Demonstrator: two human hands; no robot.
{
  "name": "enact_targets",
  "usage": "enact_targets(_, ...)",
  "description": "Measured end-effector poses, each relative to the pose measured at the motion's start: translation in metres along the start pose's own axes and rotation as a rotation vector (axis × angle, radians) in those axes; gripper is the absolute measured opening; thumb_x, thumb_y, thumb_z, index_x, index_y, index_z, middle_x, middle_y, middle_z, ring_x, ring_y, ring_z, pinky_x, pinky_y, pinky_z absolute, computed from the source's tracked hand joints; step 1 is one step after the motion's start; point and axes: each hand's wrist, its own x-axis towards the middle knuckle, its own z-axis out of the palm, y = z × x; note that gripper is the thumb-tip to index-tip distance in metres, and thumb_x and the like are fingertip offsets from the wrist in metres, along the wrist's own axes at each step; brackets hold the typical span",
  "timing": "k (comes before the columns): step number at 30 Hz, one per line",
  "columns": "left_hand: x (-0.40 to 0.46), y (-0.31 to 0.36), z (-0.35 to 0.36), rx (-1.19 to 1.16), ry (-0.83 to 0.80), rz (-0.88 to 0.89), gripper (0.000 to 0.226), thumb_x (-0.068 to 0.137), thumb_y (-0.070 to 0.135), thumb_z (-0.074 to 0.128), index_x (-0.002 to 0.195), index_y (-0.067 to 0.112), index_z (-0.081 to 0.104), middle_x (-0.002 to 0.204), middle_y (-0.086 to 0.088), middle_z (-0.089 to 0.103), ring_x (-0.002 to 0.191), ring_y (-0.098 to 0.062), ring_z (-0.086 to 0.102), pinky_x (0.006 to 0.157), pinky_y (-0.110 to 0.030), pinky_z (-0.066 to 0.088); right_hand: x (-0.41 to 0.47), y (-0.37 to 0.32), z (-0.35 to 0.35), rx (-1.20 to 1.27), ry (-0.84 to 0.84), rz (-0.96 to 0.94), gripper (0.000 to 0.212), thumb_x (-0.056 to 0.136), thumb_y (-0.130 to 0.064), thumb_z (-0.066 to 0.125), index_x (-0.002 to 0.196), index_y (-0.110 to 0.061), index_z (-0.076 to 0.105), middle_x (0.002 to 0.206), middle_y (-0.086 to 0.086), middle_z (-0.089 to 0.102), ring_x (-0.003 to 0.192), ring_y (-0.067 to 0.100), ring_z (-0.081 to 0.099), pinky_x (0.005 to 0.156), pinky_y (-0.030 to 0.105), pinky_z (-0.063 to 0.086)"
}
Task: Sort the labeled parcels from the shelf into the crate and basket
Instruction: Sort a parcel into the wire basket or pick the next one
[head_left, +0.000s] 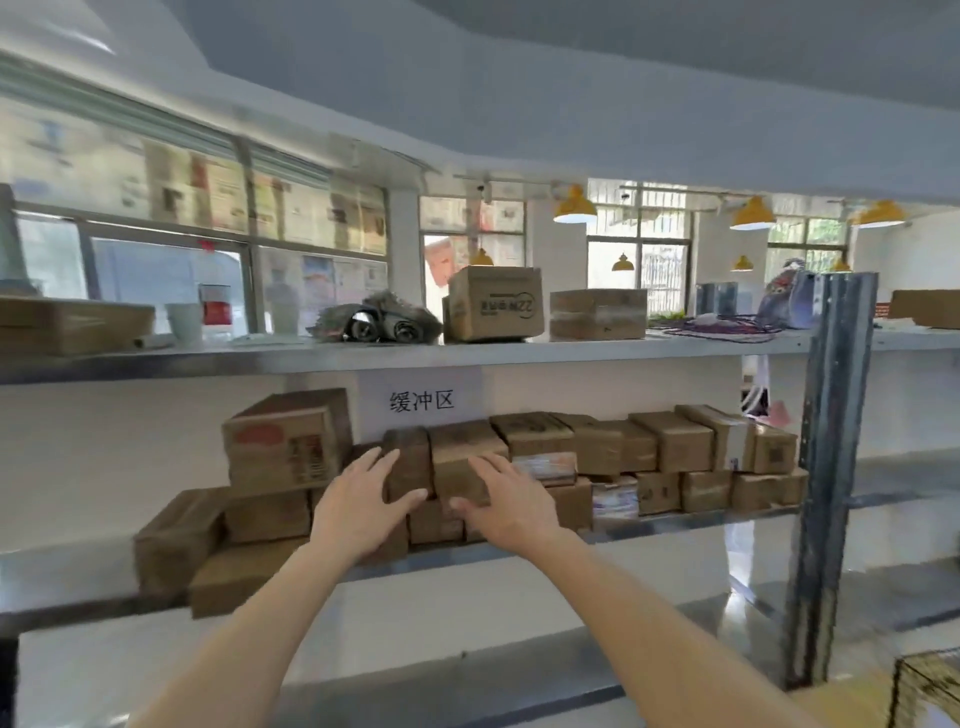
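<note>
Between both hands: parcel (408, 462), upright | left hand (358, 499) nearer, fingers spread | right hand (506, 499) spread, holding nothing

Parcels (519, 457) stacked on shelf (675, 525), below sign (421, 401).

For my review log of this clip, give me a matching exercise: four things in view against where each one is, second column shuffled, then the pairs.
Things
1. left hand
2. right hand
3. box with upside-down print
4. white paper sign

Places
A. standing on the top shelf board
B. hanging from the top shelf's front edge, above the parcels
C. at the front of the dark brown parcel
D. at the front of the lighter parcel next to it

Pairs: 1-C, 2-D, 3-A, 4-B
</note>
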Motion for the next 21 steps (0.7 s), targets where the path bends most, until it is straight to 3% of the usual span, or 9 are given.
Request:
enact_targets(8, -0.035, -0.118, -0.064, 0.042, 0.062, -0.135, 0.083, 0.089, 0.074, 0.050, 0.156, 0.030, 0.033, 0.163, 0.005, 0.032, 0.147, -0.021, 0.035, 0.115, -0.045, 0.037, 0.015, -0.122, 0.057, 0.055, -0.066, -0.055, 0.073, 0.096, -0.064, 0.049, 0.158, -0.034, 0.024, 0.165, -0.005, 0.025, 0.150, 0.020, 0.027, 0.116, 0.046, 0.035)
enact_targets(16, -0.013, -0.188, -0.082, -0.017, 0.064, -0.202, 0.090, 0.084, 0.081, 0.046, 0.155, 0.029, 0.031, 0.159, 0.003, 0.039, 0.140, -0.025, 0.044, 0.107, -0.050, 0.046, 0.065, -0.163, 0.079, 0.081, -0.077, -0.027, 0.073, 0.097, -0.065, 0.046, 0.159, -0.037, 0.019, 0.166, -0.007, 0.022, 0.149, 0.022, 0.028, 0.112, 0.047, 0.039)
enact_targets(21, 0.026, -0.218, -0.084, -0.079, 0.071, -0.233, 0.089, 0.089, 0.071, 0.053, 0.158, 0.021, 0.028, 0.162, -0.002, 0.034, 0.146, -0.028, 0.035, 0.114, -0.051, 0.037, 0.115, -0.174, 0.091, 0.126, -0.027, -0.018, 0.074, 0.095, -0.068, 0.046, 0.158, -0.038, 0.020, 0.162, -0.006, 0.030, 0.144, 0.023, 0.036, 0.106, 0.048, 0.045)
